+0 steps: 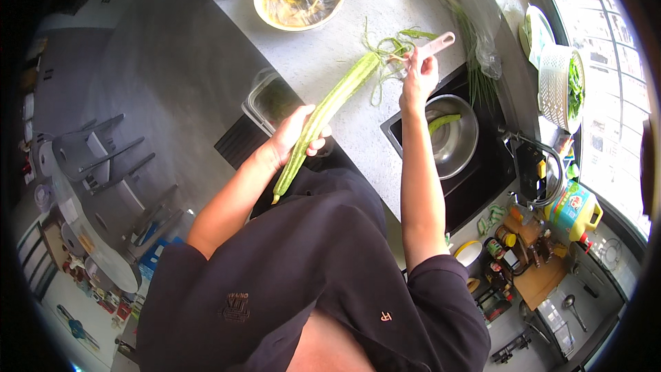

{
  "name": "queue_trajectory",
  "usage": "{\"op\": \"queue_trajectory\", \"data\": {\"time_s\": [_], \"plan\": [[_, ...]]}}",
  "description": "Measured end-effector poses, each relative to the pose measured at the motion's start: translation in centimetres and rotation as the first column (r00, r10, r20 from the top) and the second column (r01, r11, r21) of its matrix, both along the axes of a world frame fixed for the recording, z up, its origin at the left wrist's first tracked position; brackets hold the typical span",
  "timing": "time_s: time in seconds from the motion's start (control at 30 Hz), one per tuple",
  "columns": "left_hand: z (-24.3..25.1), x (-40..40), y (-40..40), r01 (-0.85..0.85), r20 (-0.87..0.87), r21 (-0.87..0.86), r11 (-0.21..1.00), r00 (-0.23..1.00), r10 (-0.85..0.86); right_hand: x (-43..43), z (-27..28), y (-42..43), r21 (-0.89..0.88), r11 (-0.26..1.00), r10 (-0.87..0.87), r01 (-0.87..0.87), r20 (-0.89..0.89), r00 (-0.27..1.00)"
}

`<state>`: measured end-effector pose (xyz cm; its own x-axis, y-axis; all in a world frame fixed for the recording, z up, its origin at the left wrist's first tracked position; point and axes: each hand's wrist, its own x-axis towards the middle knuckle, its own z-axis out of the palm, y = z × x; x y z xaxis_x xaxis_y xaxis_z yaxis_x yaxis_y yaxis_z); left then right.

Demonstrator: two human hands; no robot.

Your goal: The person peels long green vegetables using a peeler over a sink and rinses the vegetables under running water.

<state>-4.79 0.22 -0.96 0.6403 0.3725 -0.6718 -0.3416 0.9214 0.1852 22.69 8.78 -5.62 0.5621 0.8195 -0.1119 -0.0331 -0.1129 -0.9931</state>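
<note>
A long ridged gourd [333, 106], partly pale where skin is off, slants up and away from me over the counter edge. My left hand [297, 137] grips it around its nearer half. In my right hand [419, 80] is a pale pink peeler [438, 45], held by the handle close to the gourd's far end. The peeler's blade is partly hidden by peel and fingers. Thin green peel strips [384, 49] lie in a loose tangle on the counter around that end.
A steel bowl [467, 147] with a green piece of gourd [445, 121] stands in the black sink [488, 170]. A film-covered bowl [333, 8] sits on the grey counter [361, 150]. Spring onions [472, 57], a white colander [555, 88] and the faucet [555, 165] are at the right.
</note>
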Motion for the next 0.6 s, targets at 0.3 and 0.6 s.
{"op": "queue_trajectory", "data": {"time_s": [0.3, 0.6], "plan": [[0.7, 0.8, 0.0, -0.033, 0.036, 0.038, 0.999, 0.999, 0.032, -10.4, 4.8, -7.5, -0.145, 0.949, 0.235, -0.281, -0.271, 0.933], [-0.5, 0.5, -0.5, -0.062, 0.060, 0.002, 0.998, 0.996, 0.062, -10.5, 2.4, -5.4, 0.002, 0.961, 0.271, -0.278, -0.221, 0.937]]}}
